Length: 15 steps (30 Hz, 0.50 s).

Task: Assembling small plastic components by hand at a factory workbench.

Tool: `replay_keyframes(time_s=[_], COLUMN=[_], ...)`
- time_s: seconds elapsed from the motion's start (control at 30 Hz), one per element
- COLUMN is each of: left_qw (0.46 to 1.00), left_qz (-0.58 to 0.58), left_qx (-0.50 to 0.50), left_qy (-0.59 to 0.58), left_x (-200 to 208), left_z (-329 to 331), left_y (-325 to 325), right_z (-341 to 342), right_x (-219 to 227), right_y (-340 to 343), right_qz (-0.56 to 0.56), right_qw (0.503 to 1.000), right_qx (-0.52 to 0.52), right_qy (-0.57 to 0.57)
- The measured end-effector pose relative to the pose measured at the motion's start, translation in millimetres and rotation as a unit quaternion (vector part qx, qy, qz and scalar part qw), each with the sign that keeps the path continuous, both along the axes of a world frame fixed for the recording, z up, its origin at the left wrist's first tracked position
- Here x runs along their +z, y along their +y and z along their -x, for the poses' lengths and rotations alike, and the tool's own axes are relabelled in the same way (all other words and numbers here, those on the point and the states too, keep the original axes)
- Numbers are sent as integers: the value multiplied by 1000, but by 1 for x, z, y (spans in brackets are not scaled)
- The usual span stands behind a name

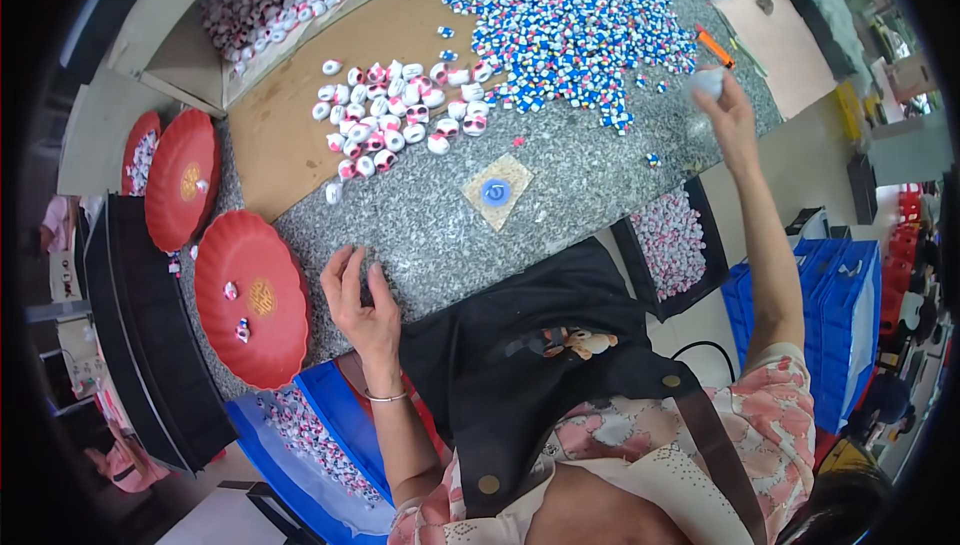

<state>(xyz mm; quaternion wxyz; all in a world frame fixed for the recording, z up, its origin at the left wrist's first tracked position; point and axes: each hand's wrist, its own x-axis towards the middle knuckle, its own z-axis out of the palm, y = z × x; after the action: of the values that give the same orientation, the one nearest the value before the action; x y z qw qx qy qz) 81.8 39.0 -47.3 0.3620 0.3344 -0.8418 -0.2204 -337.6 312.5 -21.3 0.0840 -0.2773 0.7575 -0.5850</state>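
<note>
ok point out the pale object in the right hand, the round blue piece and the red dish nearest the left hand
Pale object (707, 81): head view, on its exposed side
Round blue piece (495, 192): head view, at its centre
Red dish (272, 353): head view, bare floor below the gold emblem (261, 297)

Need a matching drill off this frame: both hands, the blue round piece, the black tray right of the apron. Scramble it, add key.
1. Left hand
2. Right hand
3. Blue round piece
4. Black tray

A. Containing many small pieces
B. Gripping a pale item
C. On a tan diamond-shaped pad
D. Beside a red dish, holding nothing

Pairs: 1-D, 2-B, 3-C, 4-A
</note>
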Motion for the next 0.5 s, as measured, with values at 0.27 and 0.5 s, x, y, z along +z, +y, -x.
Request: replay_keyframes(time_s=[0.27,0.5], left_qw=[999,998], left_qz=[7,-38], left_qx=[35,29], left_qy=[-7,35], left_x=[12,13], left_z=[12,40], left_y=[2,-21], right_z=[31,-98], right_x=[-47,-31], right_y=[33,-29], right_qz=[-41,-213], right_qw=[986,929], right_qx=[-136,49], right_qy=[83,300])
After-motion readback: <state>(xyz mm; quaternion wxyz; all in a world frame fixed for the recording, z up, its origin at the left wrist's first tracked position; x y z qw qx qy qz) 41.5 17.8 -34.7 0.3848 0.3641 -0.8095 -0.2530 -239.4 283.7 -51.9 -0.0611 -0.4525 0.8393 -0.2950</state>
